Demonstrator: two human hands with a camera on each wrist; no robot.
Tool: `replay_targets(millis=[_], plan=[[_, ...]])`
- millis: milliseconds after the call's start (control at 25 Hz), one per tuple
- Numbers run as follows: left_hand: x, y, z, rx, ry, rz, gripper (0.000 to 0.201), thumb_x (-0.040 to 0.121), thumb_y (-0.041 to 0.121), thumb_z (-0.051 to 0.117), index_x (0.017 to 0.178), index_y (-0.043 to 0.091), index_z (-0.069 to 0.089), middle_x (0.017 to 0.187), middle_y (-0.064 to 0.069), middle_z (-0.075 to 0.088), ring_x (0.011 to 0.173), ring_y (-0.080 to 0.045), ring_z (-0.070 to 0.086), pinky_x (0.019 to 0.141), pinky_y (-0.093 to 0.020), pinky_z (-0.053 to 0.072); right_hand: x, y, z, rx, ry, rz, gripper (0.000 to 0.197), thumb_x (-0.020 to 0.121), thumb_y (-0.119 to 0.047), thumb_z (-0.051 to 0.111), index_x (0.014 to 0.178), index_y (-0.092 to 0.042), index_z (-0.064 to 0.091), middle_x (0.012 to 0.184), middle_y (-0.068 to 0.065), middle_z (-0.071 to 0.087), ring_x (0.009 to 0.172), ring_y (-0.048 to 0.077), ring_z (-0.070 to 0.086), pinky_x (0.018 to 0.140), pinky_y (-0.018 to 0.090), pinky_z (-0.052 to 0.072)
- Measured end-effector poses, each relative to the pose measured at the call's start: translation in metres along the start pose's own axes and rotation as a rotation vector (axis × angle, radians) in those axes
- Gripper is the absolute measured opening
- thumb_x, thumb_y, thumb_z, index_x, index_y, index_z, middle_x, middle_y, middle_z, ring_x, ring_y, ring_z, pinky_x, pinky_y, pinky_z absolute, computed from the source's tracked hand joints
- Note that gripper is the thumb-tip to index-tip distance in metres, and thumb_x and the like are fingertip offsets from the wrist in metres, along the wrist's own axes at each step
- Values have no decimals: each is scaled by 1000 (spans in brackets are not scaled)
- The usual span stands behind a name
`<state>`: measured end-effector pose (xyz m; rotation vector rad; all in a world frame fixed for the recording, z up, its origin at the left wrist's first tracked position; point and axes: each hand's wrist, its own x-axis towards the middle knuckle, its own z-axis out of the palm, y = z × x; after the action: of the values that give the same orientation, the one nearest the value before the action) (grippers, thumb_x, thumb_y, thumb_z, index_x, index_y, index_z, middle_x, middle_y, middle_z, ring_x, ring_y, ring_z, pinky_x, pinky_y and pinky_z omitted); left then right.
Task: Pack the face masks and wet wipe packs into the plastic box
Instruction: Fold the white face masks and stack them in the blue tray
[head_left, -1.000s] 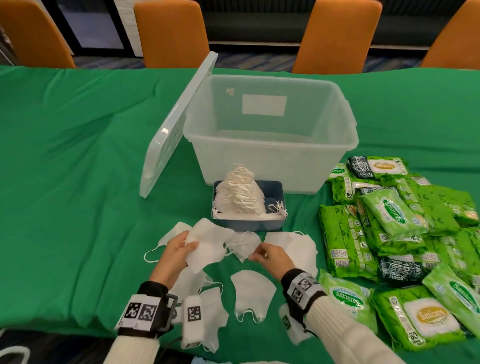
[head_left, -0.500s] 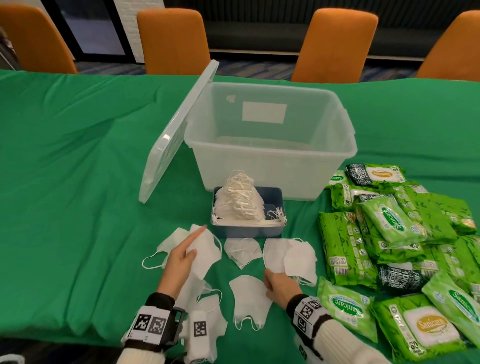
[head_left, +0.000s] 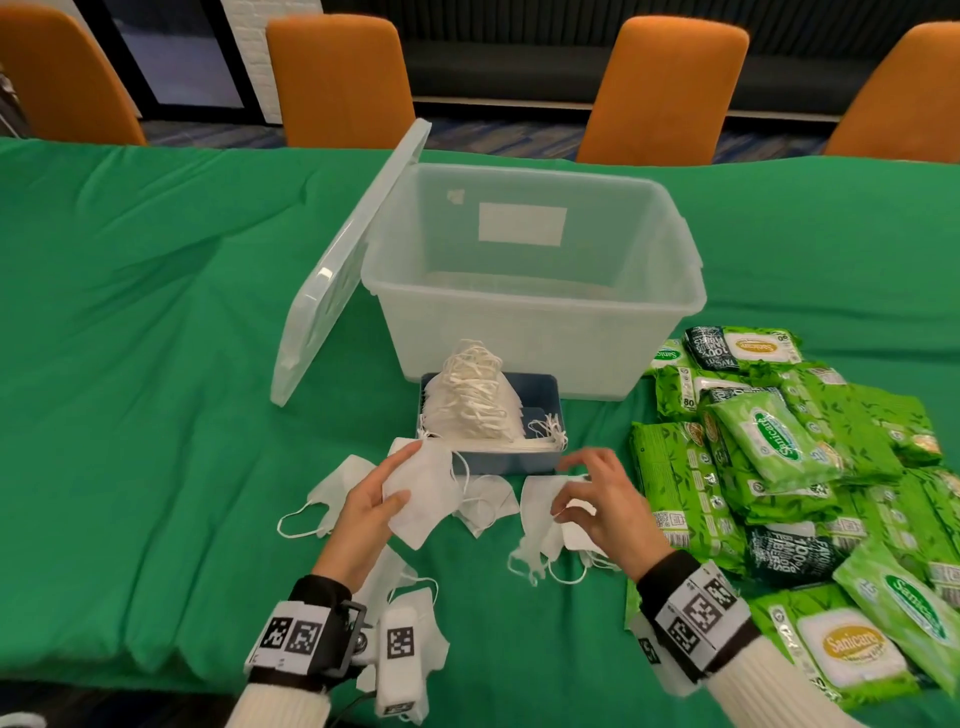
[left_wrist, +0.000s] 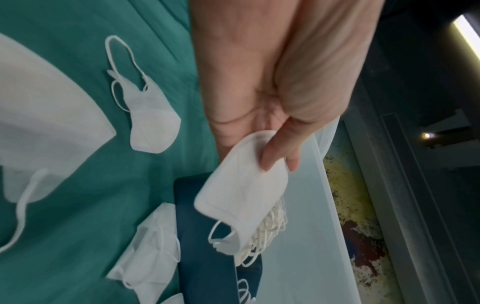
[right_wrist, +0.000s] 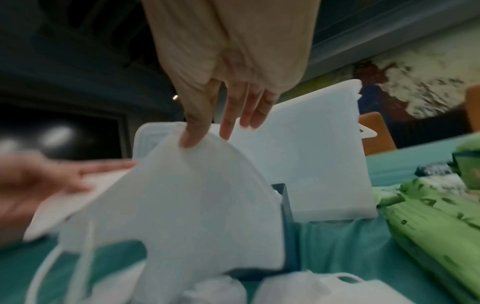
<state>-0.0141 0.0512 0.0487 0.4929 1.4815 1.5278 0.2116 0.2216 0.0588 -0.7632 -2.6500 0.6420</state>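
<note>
Two face masks were now off the green bench (head_left: 156, 364), one in each hand, where half a second before only the left one was being handled. The left hand (head_left: 363, 512) had lifted its mask (head_left: 423, 491) clear of the cloth; the thumb pressed the mask against the straight fingers (left_wrist: 279, 152), as the left wrist view showed. The right hand (head_left: 605, 512), which had been low on the bench beside a flat mask, had come up and moved toward the blue tray (head_left: 540, 460). It now pinched a second mask (right_wrist: 182, 205) at the top edge between thumb and forefinger, while the other fingers (right_wrist: 249, 111) hung loose and straight.

Several more masks (head_left: 488, 501) lay on the cloth between and below the hands, and a tall stack of masks (head_left: 472, 400) stood in the blue tray, just in front of the plastic box (head_left: 524, 317). The box seemed to hold nothing yet, and its lid (head_left: 343, 265) leaned against its left side. The wet wipe packs (head_left: 779, 441) lay untouched in a pile to the right.

So the packing itself was probably not yet begun. The person seemed to be gathering the loose masks together, perhaps to add them to the stack, before anything went into the box
</note>
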Motion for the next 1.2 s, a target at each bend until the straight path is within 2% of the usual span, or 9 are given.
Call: replay_targets(millis=[80,240,360,560,680,840,880,1040,1200], plan=[[-3,3,2,-88,-28,-23,57,91,-15,40,131,23,53,128,11,61,120,-15,57,102,-37,45,7,-1,-12,212,47,107,17,75,-11,74,69,-23,64,97,-11,65,98,1,52,84,19,41],[-3,7,5,-122,-73,-64,53,91,-13,40,131,20,52,120,10,67,107,-11,64,87,-26,54,19,-6,-25,887,65,505,12,82,-4,67,77,-13,60,65,-2,63,59,7,56,61,24,46],[-2,10,8,-123,-79,-74,51,91,-13,40,130,18,53,117,12,68,105,-10,65,89,-28,53,18,-11,-25,1009,39,568,8,83,-3,65,80,-8,59,63,-1,65,57,8,59,55,22,51],[-1,10,9,-139,-86,-80,52,91,-13,39,129,19,54,124,8,64,113,-13,61,95,-33,48,17,-7,-22,922,22,552,10,83,-5,66,78,-11,60,60,-6,64,58,7,56,60,25,47],[-1,8,12,-174,-86,-96,56,91,-15,36,127,23,54,116,13,68,107,-8,64,94,-31,49,20,-7,-25,623,71,493,11,85,-9,65,80,-17,59,67,-3,63,66,12,55,67,27,42],[-2,5,14,-174,-78,-136,55,93,-14,35,126,24,56,121,12,65,110,-11,62,95,-32,49,26,-18,-43,187,268,401,16,89,-8,58,102,-13,51,83,1,60,68,18,58,64,28,43],[-2,4,15,-169,-88,-150,54,93,-14,35,125,24,57,120,10,65,110,-12,62,93,-31,50,28,-23,-44,299,242,392,18,88,-6,59,102,-14,50,83,1,61,67,16,57,64,29,44],[0,1,29,-104,-122,-227,42,93,-13,35,110,13,64,114,-4,66,103,-22,62,78,-25,57,34,-53,-33,1337,140,373,29,85,8,56,106,-11,54,89,7,65,76,14,61,68,25,52],[-2,-2,42,-124,-95,-234,34,94,-11,38,115,5,59,107,-5,70,101,-21,63,85,-30,54,30,-65,9,1604,322,694,20,88,8,50,95,-6,63,102,7,64,90,17,60,76,23,53]])
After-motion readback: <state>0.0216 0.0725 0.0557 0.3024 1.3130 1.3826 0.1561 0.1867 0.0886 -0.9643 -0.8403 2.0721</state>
